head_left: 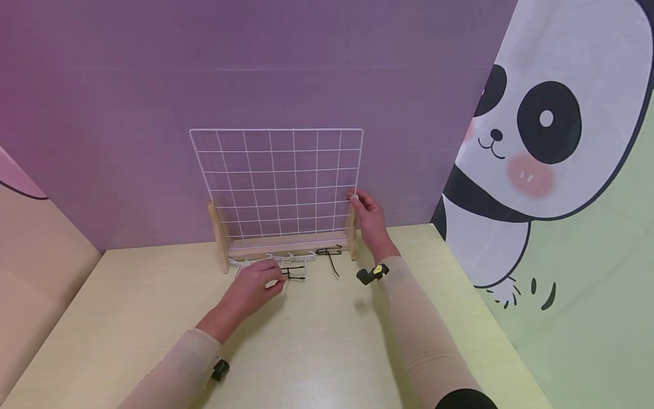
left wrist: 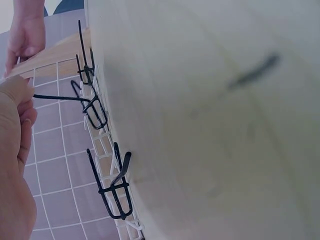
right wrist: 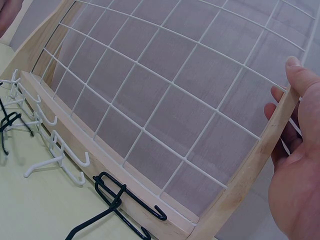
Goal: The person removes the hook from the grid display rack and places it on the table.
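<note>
My left hand (head_left: 258, 284) pinches the long prong of a black wire hook (left wrist: 94, 111) just above the tabletop. My right hand (head_left: 371, 220) grips the right edge of a white wire grid panel (head_left: 283, 179), thumb in front and fingers behind, where it meets the wooden stand (right wrist: 272, 127). The panel stands upright in that stand. A second black hook (right wrist: 120, 200) lies against the stand's front rail near its right end. Another black hook (left wrist: 114, 192) shows nearer the camera in the left wrist view, among white hooks (right wrist: 59, 150) along the rail.
The stand is on a pale wooden table (head_left: 301, 352), near its back edge. A purple backdrop (head_left: 276, 68) rises behind it. To the right, a wall carries a printed panda (head_left: 552, 170).
</note>
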Demonstrator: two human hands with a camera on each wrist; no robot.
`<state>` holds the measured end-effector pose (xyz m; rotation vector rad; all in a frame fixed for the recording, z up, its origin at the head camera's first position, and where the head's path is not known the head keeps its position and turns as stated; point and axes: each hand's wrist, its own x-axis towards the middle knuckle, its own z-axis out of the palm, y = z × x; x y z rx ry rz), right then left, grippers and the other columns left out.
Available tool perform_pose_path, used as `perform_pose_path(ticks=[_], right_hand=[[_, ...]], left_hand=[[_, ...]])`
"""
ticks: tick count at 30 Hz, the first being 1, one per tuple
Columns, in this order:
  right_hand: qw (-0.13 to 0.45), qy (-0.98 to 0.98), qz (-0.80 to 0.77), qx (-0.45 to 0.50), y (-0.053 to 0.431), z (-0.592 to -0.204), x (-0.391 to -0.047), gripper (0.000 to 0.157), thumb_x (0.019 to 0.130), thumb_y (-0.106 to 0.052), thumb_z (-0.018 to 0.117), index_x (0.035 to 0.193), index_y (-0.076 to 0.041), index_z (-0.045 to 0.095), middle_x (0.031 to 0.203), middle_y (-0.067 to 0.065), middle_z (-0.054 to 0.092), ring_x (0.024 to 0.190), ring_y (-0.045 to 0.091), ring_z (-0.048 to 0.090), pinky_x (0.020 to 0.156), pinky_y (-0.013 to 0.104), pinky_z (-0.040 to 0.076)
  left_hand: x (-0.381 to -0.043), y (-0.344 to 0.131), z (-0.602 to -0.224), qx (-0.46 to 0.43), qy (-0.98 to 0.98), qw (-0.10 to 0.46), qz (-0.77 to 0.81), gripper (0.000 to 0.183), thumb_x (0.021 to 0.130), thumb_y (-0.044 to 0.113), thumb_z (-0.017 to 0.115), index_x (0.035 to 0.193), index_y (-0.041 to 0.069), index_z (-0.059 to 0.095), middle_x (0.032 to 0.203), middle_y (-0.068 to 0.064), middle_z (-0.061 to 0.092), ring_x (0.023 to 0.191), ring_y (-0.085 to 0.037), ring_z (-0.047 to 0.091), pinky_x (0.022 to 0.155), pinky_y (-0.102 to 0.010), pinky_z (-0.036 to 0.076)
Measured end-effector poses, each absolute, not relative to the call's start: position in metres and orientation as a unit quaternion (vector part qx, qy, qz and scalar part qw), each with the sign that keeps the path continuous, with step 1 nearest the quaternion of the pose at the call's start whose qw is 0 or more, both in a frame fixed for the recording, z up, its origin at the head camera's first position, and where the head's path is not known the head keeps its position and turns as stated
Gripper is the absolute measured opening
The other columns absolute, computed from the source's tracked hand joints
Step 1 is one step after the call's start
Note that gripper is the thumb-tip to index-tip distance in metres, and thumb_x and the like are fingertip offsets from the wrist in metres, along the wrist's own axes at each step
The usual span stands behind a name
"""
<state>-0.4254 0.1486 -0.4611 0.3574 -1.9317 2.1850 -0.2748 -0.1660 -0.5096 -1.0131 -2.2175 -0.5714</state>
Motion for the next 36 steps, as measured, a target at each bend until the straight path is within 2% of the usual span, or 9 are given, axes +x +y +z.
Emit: perform_pose_path(ticks=[8,13,21,36], right_hand=[[0.100,-0.657,0.738,0.118,0.1484,-0.4613,-0.4249,0.037,0.115,-0.019,0.063,0.147,-0.002,0.066,0.149,0.016,0.069,0.137,0.023,0.062,0.127,0.038,0.038],[0.100,-0.655,0.739,0.120,0.1482,-0.4617,-0.4256,0.037,0.115,-0.020,0.063,0.147,-0.002,0.066,0.149,0.017,0.068,0.137,0.023,0.061,0.127,0.038,0.038],[0.099,-0.656,0.738,0.125,0.1492,-0.4626,-0.4258,0.037,0.115,-0.020,0.063,0.147,-0.002,0.066,0.150,0.018,0.067,0.136,0.022,0.061,0.127,0.038,0.038],[0.108,-0.644,0.745,0.132,0.1483,-0.4647,-0.4291,0.037,0.114,-0.018,0.064,0.147,0.000,0.066,0.148,0.021,0.068,0.133,0.021,0.062,0.126,0.040,0.039]], left_hand=[[-0.2717,-0.1657,-0.5085,-0.362,-0.871,0.246,-0.222,0.017,0.086,0.000,0.090,0.093,0.011,0.079,0.091,0.004,0.067,0.083,-0.015,0.066,0.075,-0.034,0.063],[-0.2683,-0.1656,-0.5060,-0.336,-0.891,0.180,-0.247,0.015,0.090,0.004,0.089,0.100,0.010,0.081,0.093,0.007,0.066,0.086,-0.013,0.068,0.079,-0.034,0.063],[-0.2669,-0.1655,-0.5060,-0.289,-0.916,0.069,-0.271,0.011,0.097,0.014,0.085,0.107,0.014,0.080,0.098,0.012,0.068,0.093,-0.011,0.068,0.086,-0.037,0.063],[-0.2687,-0.1645,-0.5100,-0.306,-0.915,0.013,-0.261,0.016,0.096,0.017,0.087,0.109,0.014,0.078,0.099,0.012,0.069,0.095,-0.013,0.068,0.087,-0.037,0.062]])
